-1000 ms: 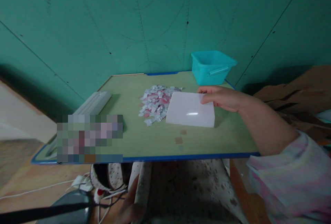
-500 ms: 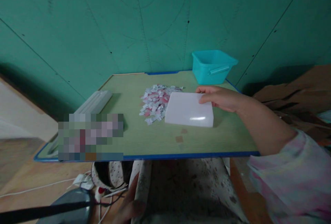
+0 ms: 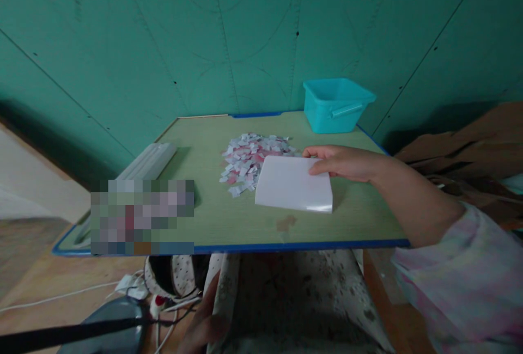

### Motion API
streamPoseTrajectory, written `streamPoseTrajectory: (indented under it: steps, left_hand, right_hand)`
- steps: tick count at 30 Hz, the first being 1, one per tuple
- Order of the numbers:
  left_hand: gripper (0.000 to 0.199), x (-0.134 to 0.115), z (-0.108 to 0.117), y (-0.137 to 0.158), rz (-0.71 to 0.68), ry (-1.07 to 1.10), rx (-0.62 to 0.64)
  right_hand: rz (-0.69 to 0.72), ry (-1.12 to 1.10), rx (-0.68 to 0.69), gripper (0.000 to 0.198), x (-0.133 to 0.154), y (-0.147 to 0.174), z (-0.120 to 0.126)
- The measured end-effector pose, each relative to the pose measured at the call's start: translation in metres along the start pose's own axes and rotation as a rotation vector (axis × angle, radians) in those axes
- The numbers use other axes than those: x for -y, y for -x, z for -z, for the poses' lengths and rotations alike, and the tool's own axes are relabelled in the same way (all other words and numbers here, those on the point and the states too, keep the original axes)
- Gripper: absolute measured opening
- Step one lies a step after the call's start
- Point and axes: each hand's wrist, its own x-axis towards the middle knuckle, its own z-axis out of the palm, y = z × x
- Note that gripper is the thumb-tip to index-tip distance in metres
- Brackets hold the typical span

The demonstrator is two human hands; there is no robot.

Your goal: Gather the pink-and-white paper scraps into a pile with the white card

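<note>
Panel (image 3: 294, 184): white and glossy, and we have it just right of the middle of the bench (image 3: 237, 226), its upper left part hiding a little of the scraps (image 3: 243, 160); whether it touches them or the wood below, we cannot tell.
Right grip (image 3: 345, 163): closed on the panel, folks, thumb across the top face near the upper right corner, and we see the fingers curled behind the far edge.
Sleeve (image 3: 461, 278): pale with pink tints, pushed up the right forearm.
Scraps: white and pink bits of paper in one loose heap, spread on the bench beside the panel, a few strays at the near end.
Left grip (image 3: 208, 327): low down, under the near edge and next to a spotted cloth (image 3: 302, 299); it is dim and smeared, so we cannot tell whether it is open or closed.
Tub (image 3: 333, 114): bright turquoise, upright at the far right corner, handle (image 3: 346, 110) lowered along the near side.
Bench: pale green top, blue trim, and we spot brown marks (image 3: 285, 223) near the front.
Ribbed piece (image 3: 151, 160): white, along the left edge, partly covered by a pixelated patch.
Wall (image 3: 245, 27): green, pencil lines and dark dots across it.
Cardboard (image 3: 466, 130): brown, stacked off to our right.
</note>
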Motion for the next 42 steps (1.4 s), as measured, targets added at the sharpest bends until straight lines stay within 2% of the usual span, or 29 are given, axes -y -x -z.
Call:
streamPoseTrajectory:
  steps: [5, 10, 13, 17, 25, 31, 37, 42]
  left_hand:
    - [0.056, 0.003, 0.012, -0.005, -0.006, 0.001, 0.064]
    - [0.051, 0.007, 0.022, -0.01, -0.033, -0.03, 0.023]
    - [0.044, 0.006, 0.02, -0.01, -0.074, -0.019, -0.025]
    - [0.031, 0.004, 0.011, -0.007, -0.012, 0.087, 0.041]
    - [0.035, 0.005, 0.011, -0.008, -0.014, 0.143, -0.104]
    - [0.034, 0.005, 0.01, -0.006, -0.051, 0.1, -0.044]
    - [0.034, 0.004, 0.013, -0.006, -0.022, 0.087, 0.028]
    - [0.052, 0.007, 0.016, -0.006, -0.023, 0.047, 0.009]
  right_hand:
    - [-0.001, -0.001, 0.093, 0.02, -0.001, -0.002, -0.009]
    - [-0.011, 0.017, 0.126, 0.022, 0.0, -0.001, -0.014]
    - [-0.011, 0.022, 0.134, 0.024, -0.001, -0.002, -0.014]
    - [0.006, 0.017, 0.172, 0.024, -0.003, -0.002, -0.014]
    - [0.019, -0.029, 0.215, 0.024, -0.004, -0.003, -0.016]
    - [0.014, -0.028, 0.225, 0.023, -0.002, -0.002, -0.02]
    - [0.004, -0.021, 0.251, 0.022, -0.001, -0.002, -0.023]
    - [-0.003, 0.009, 0.253, 0.022, 0.002, 0.001, -0.025]
